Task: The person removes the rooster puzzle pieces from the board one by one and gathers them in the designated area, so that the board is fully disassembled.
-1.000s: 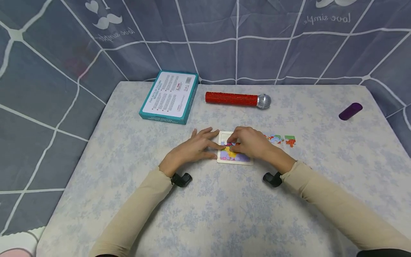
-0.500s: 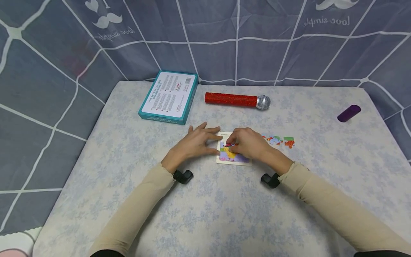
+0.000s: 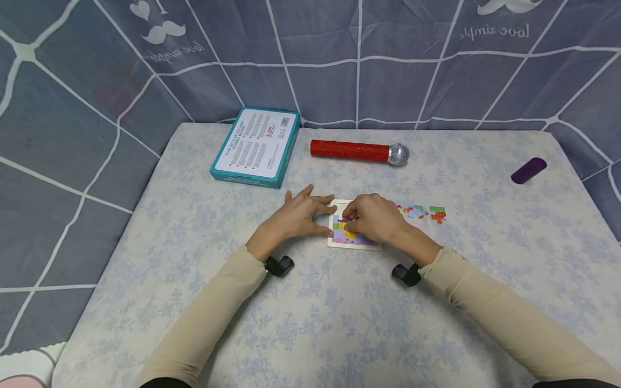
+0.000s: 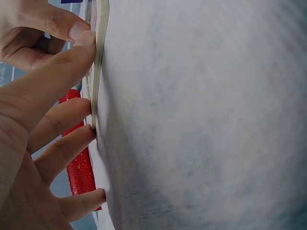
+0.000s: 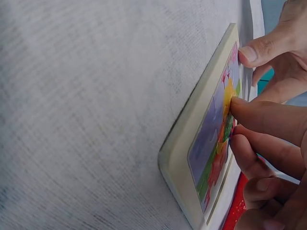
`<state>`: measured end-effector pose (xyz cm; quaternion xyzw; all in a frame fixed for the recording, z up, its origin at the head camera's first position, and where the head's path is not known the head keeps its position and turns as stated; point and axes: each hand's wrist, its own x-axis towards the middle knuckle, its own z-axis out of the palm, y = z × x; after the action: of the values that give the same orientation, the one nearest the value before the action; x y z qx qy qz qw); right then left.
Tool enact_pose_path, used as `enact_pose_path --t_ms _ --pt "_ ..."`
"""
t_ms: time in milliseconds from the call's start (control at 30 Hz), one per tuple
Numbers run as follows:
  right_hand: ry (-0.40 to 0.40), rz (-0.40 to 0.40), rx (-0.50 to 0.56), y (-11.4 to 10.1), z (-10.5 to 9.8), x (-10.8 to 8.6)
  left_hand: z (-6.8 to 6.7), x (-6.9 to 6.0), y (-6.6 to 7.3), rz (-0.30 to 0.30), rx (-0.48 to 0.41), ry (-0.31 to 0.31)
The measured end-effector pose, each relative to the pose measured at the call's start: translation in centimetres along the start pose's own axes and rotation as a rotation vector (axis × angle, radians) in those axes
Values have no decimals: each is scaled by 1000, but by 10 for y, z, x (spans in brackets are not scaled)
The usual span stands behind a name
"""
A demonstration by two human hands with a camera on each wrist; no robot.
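Note:
In the head view a small jigsaw puzzle board (image 3: 354,247) with a pale frame lies mid-table. Part of its colourful picture is filled in, and a plain area shows toward its top left. My left hand (image 3: 298,215) is spread at the board's left side, thumb and fingertips resting on its edge. Over the picture, my right hand (image 3: 375,215) pinches a puzzle piece (image 5: 229,124) between thumb and index finger, down against the board. Those fingers partly hide the piece. Loose puzzle pieces (image 3: 415,210) lie just right of the board, some behind the right hand.
A teal-edged box (image 3: 257,145) lies at the back left. Beside it is a red glittery microphone (image 3: 351,150) with a silver head. Farther right lies a purple cylinder (image 3: 529,171). A grey checked curtain (image 3: 320,91) hangs behind the table.
My left index finger has lifted off the picture and drawn back to the board's left edge. My right hand has stayed at nearly the same spot on the picture.

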<state>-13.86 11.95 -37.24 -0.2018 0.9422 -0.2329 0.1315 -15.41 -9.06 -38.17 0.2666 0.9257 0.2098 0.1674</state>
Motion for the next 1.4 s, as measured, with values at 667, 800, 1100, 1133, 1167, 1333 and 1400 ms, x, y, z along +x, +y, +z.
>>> enact_pose_path --t_ms 667,800,1100,1133,1167,1333,1400 --pt "74 -7 82 2 5 -3 0 1 5 -53 -5 -31" --pt "88 -28 157 3 6 -5 0 1 5 -55 -6 -29" --pt "89 -46 353 13 8 -5 -1 2 6 -61 -17 -34" --pt "87 -47 363 13 9 -5 -1 2 6 -64 -18 -35" --pt "81 -46 368 13 9 -5 -1 2 6 -67 -19 -35" --pt "48 -55 331 9 11 -3 -2 3 8 -89 -29 -40" --pt "49 -60 309 8 12 -2 -2 3 9 -95 -32 -41"
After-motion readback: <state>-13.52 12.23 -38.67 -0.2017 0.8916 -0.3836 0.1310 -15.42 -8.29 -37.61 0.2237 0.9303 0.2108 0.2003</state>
